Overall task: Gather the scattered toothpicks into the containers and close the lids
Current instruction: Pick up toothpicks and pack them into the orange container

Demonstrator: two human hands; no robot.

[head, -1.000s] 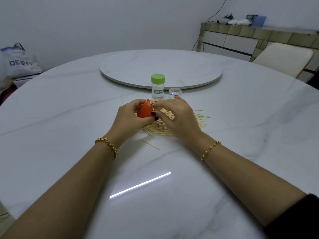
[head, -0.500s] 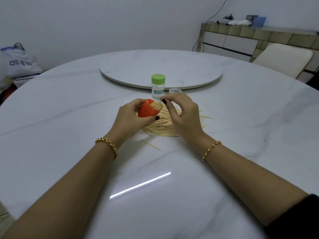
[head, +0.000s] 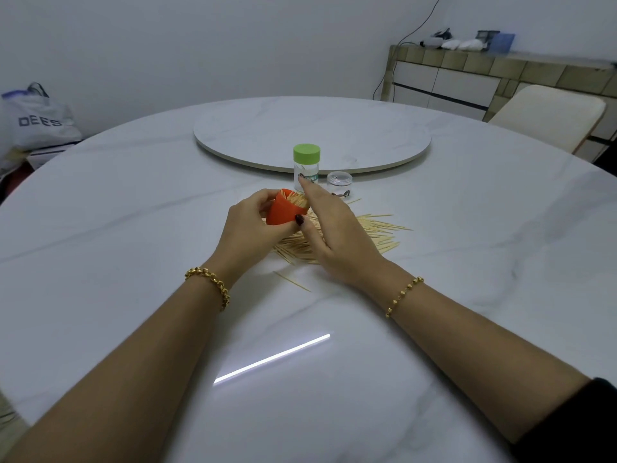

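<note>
- Left hand (head: 248, 228) grips a small orange plastic container (head: 283, 213), thumb and fingers curled round its wall. The container is held off the worktop and tilted, mouth up and to the right, with toothpick ends (head: 297, 201) showing inside.
- Right hand (head: 337, 238) has its fingers mostly straight, with the index fingertip up at the container's mouth against the toothpick ends. It seems to hold nothing, though the palm side is hidden.
- A loose pile of pale wooden toothpicks (head: 370, 235) lies on the round white marble-look worktop (head: 133, 262), under and to the right of both hands. One stray toothpick (head: 292, 281) lies apart, nearer the person.
- A clear upright jar with green lid (head: 306, 162) stands just beyond the hands, lid on. Beside it on the right is a low clear plastic piece (head: 339, 180) — lid or jar, cannot tell.
- A round turntable (head: 310, 128) sits behind them.
- Gold bead bracelets — left wrist (head: 210, 285), right wrist (head: 404, 295).
</note>
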